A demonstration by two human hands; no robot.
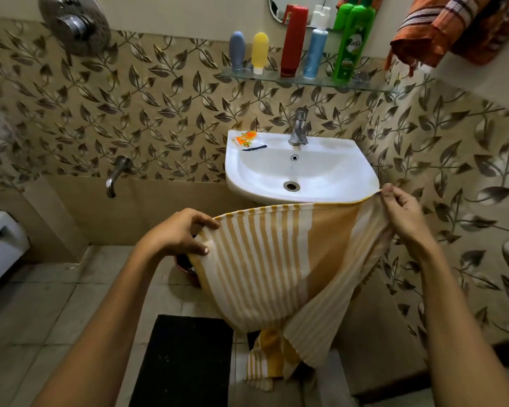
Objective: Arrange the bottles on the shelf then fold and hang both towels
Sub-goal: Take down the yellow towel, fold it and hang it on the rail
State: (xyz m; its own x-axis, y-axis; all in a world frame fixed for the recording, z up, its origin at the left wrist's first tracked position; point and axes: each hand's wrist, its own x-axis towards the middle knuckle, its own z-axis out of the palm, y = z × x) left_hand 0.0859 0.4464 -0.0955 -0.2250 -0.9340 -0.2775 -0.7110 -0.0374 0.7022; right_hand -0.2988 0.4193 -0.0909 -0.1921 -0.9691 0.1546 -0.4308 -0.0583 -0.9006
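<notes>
A yellow-and-white striped towel (276, 259) hangs spread between my hands in front of the sink. My left hand (180, 233) grips its left top corner. My right hand (400, 207) pinches the right top corner, held a little higher. The towel's lower end droops toward the floor. On the glass shelf (373, 85) stand a grey bottle (237, 49), a yellow bottle (259, 51), a red bottle (293, 39), a blue bottle (316, 45) and a green bottle (354, 39), all upright in a row. An orange checked towel (453, 27) hangs at the top right.
A white sink (300, 171) with a tap (299, 126) is mounted on the leaf-patterned wall; an orange sachet (245, 138) lies on its rim. A wall spout (116, 174) and a shower control (74, 23) are to the left. A black mat (182, 359) lies on the floor.
</notes>
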